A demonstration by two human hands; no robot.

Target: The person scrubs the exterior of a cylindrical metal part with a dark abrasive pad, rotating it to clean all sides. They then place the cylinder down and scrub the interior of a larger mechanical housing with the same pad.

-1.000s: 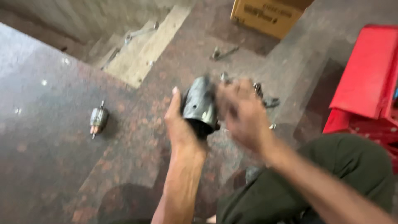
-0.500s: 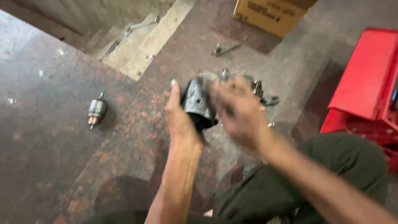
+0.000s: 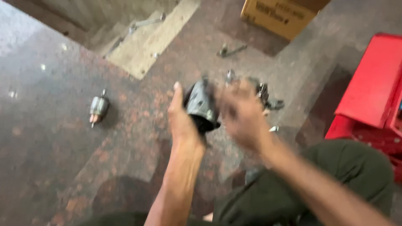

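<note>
My left hand (image 3: 181,120) grips a dark grey cylindrical motor housing (image 3: 201,104) from its left side, holding it above the stone floor. My right hand (image 3: 242,114) is on the housing's right side, blurred by motion, fingers curled against it. A small motor armature (image 3: 99,108) with a copper-coloured end lies on the floor well to the left of both hands. Loose metal parts (image 3: 268,98) lie on the floor just behind my right hand.
A red metal toolbox (image 3: 372,88) stands open at the right. A yellow cardboard box (image 3: 278,14) sits at the top. A wrench (image 3: 145,23) lies on a pale floor slab (image 3: 146,42) at upper left; another tool (image 3: 230,51) lies near the box. My knee in dark green trousers (image 3: 335,175) is at lower right.
The view has drifted slightly, so the armature appears a little further right. My right hand has kept moving against the housing, while the left hand keeps the same grip.
</note>
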